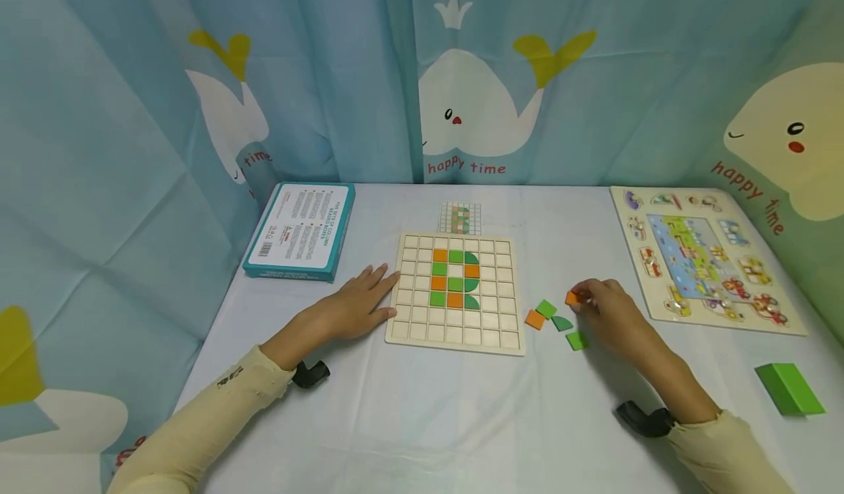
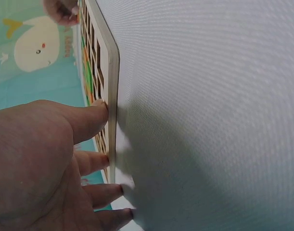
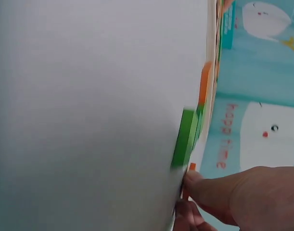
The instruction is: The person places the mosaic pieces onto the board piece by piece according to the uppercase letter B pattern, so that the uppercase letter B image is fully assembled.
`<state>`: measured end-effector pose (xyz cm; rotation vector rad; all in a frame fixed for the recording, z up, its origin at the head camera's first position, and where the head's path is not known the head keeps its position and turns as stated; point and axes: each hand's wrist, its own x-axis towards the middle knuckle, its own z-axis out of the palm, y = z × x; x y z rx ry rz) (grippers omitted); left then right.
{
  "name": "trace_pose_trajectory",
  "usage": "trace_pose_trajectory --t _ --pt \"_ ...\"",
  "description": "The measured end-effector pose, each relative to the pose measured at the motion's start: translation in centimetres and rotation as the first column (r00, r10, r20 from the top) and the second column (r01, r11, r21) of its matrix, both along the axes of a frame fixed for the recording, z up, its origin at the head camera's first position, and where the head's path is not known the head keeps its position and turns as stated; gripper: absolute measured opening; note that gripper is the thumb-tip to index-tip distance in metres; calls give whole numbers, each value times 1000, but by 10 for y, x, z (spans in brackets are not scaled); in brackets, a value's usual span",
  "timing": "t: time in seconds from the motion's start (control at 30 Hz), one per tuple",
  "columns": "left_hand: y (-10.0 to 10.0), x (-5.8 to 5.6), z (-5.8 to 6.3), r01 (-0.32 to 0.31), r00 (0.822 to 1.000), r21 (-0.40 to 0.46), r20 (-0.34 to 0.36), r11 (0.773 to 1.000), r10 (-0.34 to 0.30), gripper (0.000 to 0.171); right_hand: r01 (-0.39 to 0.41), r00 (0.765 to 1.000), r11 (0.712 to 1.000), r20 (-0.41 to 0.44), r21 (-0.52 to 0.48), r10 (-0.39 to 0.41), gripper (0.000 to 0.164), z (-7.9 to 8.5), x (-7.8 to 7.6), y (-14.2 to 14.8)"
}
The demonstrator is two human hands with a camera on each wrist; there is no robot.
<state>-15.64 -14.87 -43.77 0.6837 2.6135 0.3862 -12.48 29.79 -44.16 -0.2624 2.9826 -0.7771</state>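
Note:
My left hand (image 1: 357, 303) lies with straight, spread fingers at the left edge of a wooden grid board (image 1: 409, 333); in the left wrist view its thumb and a fingertip touch the rim. On the board, orange and green squares (image 1: 438, 283) and dark green quarter-circle tiles (image 1: 471, 284) form a pattern. My right hand (image 1: 608, 311) pinches an orange tile (image 1: 572, 298) between thumb and fingers, right of the board. Near it lie an orange square (image 1: 535, 319), a green square (image 1: 546, 308), another green square (image 1: 576, 341) and a quarter-circle piece (image 1: 562, 323).
A small pattern card (image 1: 460, 218) lies behind the board. At the back left is a teal and white box (image 1: 300, 230). A picture puzzle board (image 1: 699, 259) lies on the right, with a green block (image 1: 789, 389) in front of it. Curtains surround the table.

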Motion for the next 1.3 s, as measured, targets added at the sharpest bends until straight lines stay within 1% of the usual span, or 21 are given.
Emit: trace_pose_trajectory --t 0.13,0.27,0.43,0.5,0.57,0.67,0.73,0.8,0.9,1.03,1.13,1.3 --pt "0 0 0 0 1000 4 8 1000 0 73 12 999 1000 45 -22 -11 27 5 -8 -20" --pt "1 1 1 3 1000 11 4 1000 -3 73 -24 998 999 58 -44 27 28 11 -12 -47" --pt "1 1 1 -3 1000 15 6 1000 3 73 -124 992 989 -7 -75 124 27 11 -12 -86" --pt "1 0 0 -3 1000 17 9 1000 3 73 -190 981 979 -57 -76 186 24 9 -11 -101" --pt "1 -1 -1 -5 1000 8 11 1000 5 74 -246 968 965 -75 -93 239 21 8 -9 -115" --pt "1 -2 -1 -5 1000 -1 8 1000 5 74 -309 950 948 -81 -80 302 19 8 -9 -135" --pt "2 -2 0 -5 1000 -6 7 1000 5 74 -324 946 943 -52 -73 321 19 8 -9 -147" --pt "2 -2 1 -3 1000 -3 6 1000 3 74 -346 938 937 -47 -47 344 20 8 -10 -157" --pt "2 -1 3 -2 1000 -4 7 1000 2 74 -364 930 931 -55 -23 362 18 6 -9 -169" --pt "2 0 5 -5 1000 0 7 1000 5 73 -413 903 911 -130 6 410 12 2 -7 -180" --pt "2 1 6 -7 1000 6 7 1000 7 73 -440 884 898 -170 16 436 12 -1 -6 -184" --pt "1 1 6 -9 1000 9 10 1000 9 73 -448 875 893 -189 38 447 12 -1 -3 -184"
